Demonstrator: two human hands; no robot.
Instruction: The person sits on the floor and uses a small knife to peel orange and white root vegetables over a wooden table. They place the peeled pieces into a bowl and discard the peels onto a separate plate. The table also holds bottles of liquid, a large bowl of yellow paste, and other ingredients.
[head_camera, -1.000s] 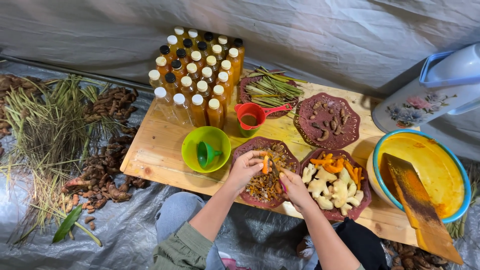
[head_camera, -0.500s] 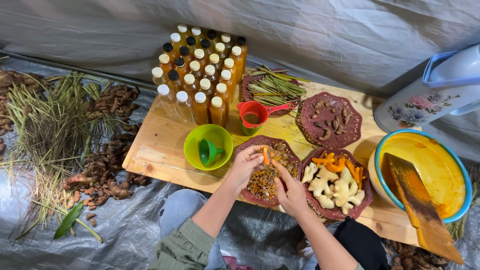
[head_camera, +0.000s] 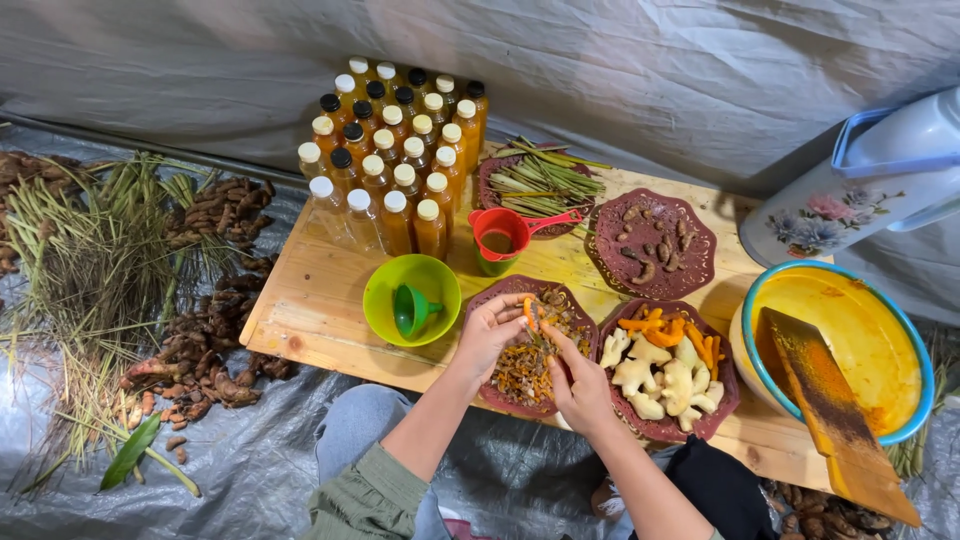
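The left hand (head_camera: 492, 332) has its grip pinched shut on an orange piece (head_camera: 529, 311), thumb and fingertips closed round it, held just above the near-middle plate (head_camera: 578, 312). The right hand (head_camera: 578, 382) sits just beside it over the same plate, fingers curled in with the thumb up toward the piece; whether its grip has hold of anything I cannot tell.

That plate is dark red with a scalloped rim and carries a heap of brown and orange shavings. To its left stands a green bowl (head_camera: 384, 283) with a green funnel (head_camera: 412, 311) in it. To its right, touching rim to rim, is a plate of ginger (head_camera: 723, 372), pale knobs with orange strips at the far side. Further right is a yellow basin (head_camera: 900, 330) with a stained board (head_camera: 830, 410) leaning in it.

On the far side of the table (head_camera: 310, 310) stand capped bottles (head_camera: 395, 160) in rows, a red cup (head_camera: 500, 235), a plate of green stalks (head_camera: 540, 180) and a plate of brown bits (head_camera: 655, 240). Far right stands a flowered flask (head_camera: 850, 190). On the floor at left lie grass (head_camera: 90, 260) and roots (head_camera: 200, 340).
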